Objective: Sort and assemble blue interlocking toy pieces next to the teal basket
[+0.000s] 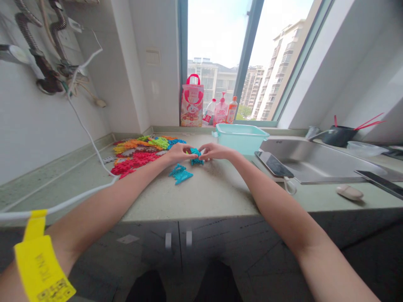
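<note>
Between my two hands is a small stack of teal plastic building pieces point(196, 156), standing just above or on the counter; which one, I cannot tell. My left hand point(180, 153) pinches it from the left with thumb and fingertips. From the right, my right hand point(214, 151) closes on the same pieces, its lower fingers partly hidden. Nearer to me lie a few loose teal pieces point(180, 173) on the counter. Left of my hands spreads a pile of interlocking pieces, with red pieces point(135, 162) in front and orange pieces point(127, 145) and green pieces point(160, 143) behind.
A pale turquoise basin point(241, 136) stands behind my right hand. Right of it are a phone point(273, 163), a steel sink point(308, 163) and a pale mouse-shaped object point(349, 192). A white cable point(85, 121) crosses the left side. Bottles point(221, 112) line the windowsill.
</note>
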The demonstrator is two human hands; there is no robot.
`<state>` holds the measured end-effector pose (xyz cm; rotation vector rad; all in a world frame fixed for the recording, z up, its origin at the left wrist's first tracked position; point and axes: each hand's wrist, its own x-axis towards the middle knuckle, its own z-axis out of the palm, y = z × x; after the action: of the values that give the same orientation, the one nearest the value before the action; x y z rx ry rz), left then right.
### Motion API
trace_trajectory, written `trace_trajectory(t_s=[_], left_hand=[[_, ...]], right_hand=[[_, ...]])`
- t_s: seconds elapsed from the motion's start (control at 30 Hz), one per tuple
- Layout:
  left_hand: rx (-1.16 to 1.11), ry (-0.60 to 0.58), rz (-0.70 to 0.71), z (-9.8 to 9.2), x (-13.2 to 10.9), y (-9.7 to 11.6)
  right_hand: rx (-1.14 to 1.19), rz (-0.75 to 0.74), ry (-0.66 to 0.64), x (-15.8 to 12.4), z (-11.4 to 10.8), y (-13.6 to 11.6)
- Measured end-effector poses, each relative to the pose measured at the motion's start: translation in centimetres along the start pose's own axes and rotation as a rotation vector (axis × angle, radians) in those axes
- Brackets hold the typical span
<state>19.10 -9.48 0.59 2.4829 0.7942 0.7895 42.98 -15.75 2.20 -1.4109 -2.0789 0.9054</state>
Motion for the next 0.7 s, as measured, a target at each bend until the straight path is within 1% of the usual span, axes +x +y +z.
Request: trace_trajectory(t_s=[0.13,0.4,0.7], left_hand=[[-0.043,0.013,-0.001,-0.1,0.2,-0.1],[-0.093,-0.045,-0.004,0.0,0.1,-0.4],[-0.049,-0.07,-0.043,-1.6,-0.7,-0.6]], right_hand=[[-0.017,0.007,0.004,0.4,0.1,0.3],[-0.027,0.023,0.037,0.3,0.5,0.2],[0.048,-0.021,0.038,0.0,-0.2,-0.6]])
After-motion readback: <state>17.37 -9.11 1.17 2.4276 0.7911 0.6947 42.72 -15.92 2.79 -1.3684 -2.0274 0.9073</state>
